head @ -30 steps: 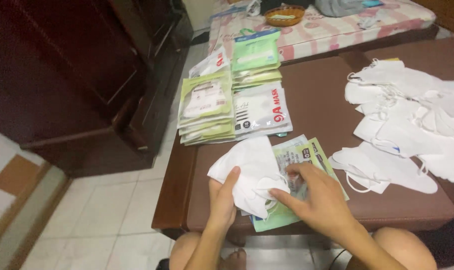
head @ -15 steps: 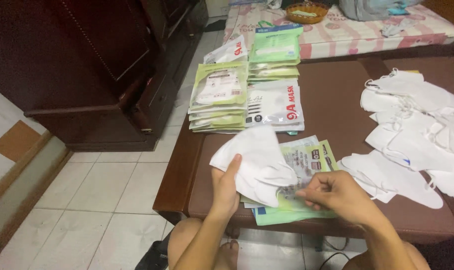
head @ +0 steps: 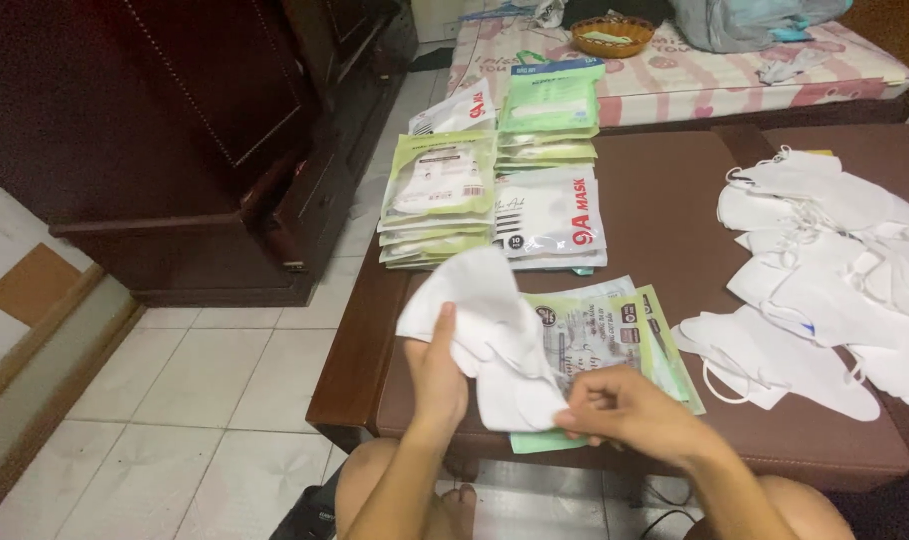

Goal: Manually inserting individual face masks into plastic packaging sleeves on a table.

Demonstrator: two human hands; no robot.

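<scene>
White masks (head: 490,340), a small stack, sit pinched in the left hand (head: 437,375) while the right hand (head: 625,410) grips the green pouch (head: 615,345) just beneath; keeping the stack squared seems wise.

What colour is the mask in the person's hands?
White. The mask, held by the left hand and right hand, shows best in the head view.

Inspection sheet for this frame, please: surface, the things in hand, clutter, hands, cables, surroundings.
Surface: brown padded table, wooden rim.
Things in hand: white masks held over a flat green-and-clear pouch.
Clutter: stacks of packaged masks at the far edge; pile of loose white masks to the right.
Hands: left hand grips the masks; right hand pinches at the pouch's near edge.
Cables: dark cord on the floor below the table.
Surroundings: dark wooden cabinet, tiled floor, mattress with a woven basket.
</scene>
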